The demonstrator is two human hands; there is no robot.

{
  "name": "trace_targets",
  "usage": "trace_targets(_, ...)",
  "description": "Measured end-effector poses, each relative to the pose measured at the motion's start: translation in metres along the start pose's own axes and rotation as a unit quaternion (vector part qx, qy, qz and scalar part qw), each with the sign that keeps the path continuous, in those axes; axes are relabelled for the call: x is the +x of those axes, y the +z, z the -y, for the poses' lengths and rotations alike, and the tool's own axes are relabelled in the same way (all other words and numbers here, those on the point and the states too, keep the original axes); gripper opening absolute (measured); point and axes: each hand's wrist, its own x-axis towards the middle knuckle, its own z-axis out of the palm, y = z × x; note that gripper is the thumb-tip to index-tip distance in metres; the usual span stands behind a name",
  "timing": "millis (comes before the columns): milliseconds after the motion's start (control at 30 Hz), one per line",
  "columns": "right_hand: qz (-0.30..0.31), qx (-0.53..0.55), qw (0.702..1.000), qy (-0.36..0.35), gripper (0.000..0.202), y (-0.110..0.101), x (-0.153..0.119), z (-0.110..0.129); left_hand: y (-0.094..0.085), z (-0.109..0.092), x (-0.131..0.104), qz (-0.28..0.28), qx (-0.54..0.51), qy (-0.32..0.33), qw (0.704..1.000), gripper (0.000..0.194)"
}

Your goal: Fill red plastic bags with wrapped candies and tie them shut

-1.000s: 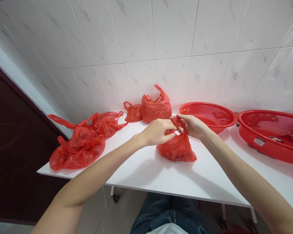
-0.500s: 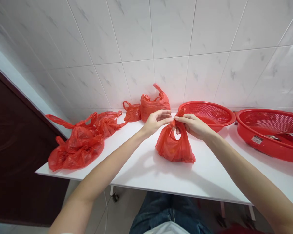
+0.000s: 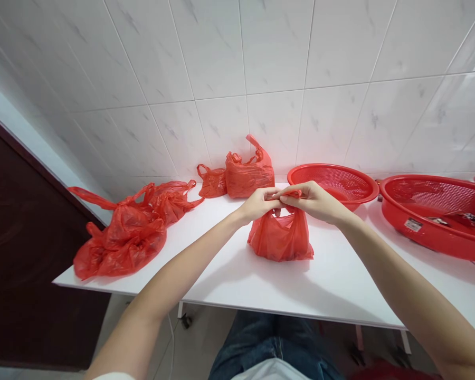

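A red plastic bag (image 3: pixel 280 238) rests on the white table in front of me, its body bulging with contents I cannot make out. My left hand (image 3: pixel 263 203) pinches the bag's gathered handles from the left. From the right, my right hand (image 3: pixel 311 201) grips the same handles between thumb and fingers. Both sets of fingertips meet above the bag, and an opening shows beneath them. The fingers partly hide how the handles cross or twist.
Several filled red bags (image 3: pixel 121 240) lie piled at the table's left end. Against the tiled wall stand a small red bag (image 3: pixel 212 183) and a larger one (image 3: pixel 250 177). A red basket (image 3: pixel 332 169) and a bigger basket (image 3: pixel 427 240) holding packets occupy the right side.
My left hand has closed onto the handles, where its fingers were more spread before. The upright handle tip has been drawn down, and both hands sit closer together.
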Motion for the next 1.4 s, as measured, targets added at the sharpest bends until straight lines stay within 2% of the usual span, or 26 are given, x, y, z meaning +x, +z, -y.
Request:
trace_targets(267,-0.08,-0.047,0.995,-0.032,0.023,0.006,0.001,-0.004,0.002,0.005,0.001,-0.056,-0.012,-0.006,0.998,0.013)
trace_targets(400,-0.129,-0.033,0.99,-0.049,0.023,0.005,0.0,-0.007,0.0,0.007,-0.001,-0.086,-0.078,0.02,0.993,0.012)
trace_targets(467,-0.154,-0.038,0.986,-0.06,0.021,0.004,-0.001,-0.009,-0.002,0.006,-0.001,-0.103,-0.121,0.01,0.987,0.015)
trace_targets(667,-0.129,-0.1,0.981,-0.105,0.019,0.003,-0.004,-0.01,-0.003,0.004,0.003,-0.161,-0.208,-0.077,0.962,0.022)
trace_targets(733,-0.144,-0.158,0.966,-0.147,0.02,0.005,-0.006,-0.012,-0.005,0.004,0.006,-0.168,-0.229,-0.083,0.955,0.023)
trace_targets(833,-0.176,-0.286,0.917,-0.214,0.022,0.007,-0.012,-0.02,-0.012,0.008,0.01,-0.21,-0.235,-0.07,0.946,0.022)
trace_targets(900,-0.168,-0.366,0.885,-0.235,0.023,0.009,-0.021,-0.027,-0.022,0.015,0.011,-0.259,-0.225,-0.071,0.937,0.022)
trace_targets(967,-0.137,-0.41,0.87,-0.238,0.026,0.011,-0.033,-0.033,-0.033,0.026,0.011,-0.297,-0.213,-0.079,0.928,0.022)
trace_targets(1100,-0.082,-0.409,0.879,-0.233,0.024,0.015,-0.062,-0.039,-0.052,0.05,0.006,-0.339,-0.195,-0.093,0.916,0.022)
trace_targets(1233,-0.056,-0.373,0.899,-0.223,0.022,0.017,-0.081,-0.038,-0.054,0.068,0.002,-0.356,-0.187,-0.105,0.91,0.024)
trace_targets(1333,-0.058,-0.307,0.931,-0.19,0.022,0.015,-0.082,-0.032,-0.049,0.068,0.006,-0.356,-0.193,-0.101,0.909,0.023)
trace_targets(1400,-0.076,-0.227,0.961,-0.14,0.023,0.011,-0.076,-0.026,-0.048,0.058,0.011,-0.353,-0.201,-0.088,0.91,0.021)
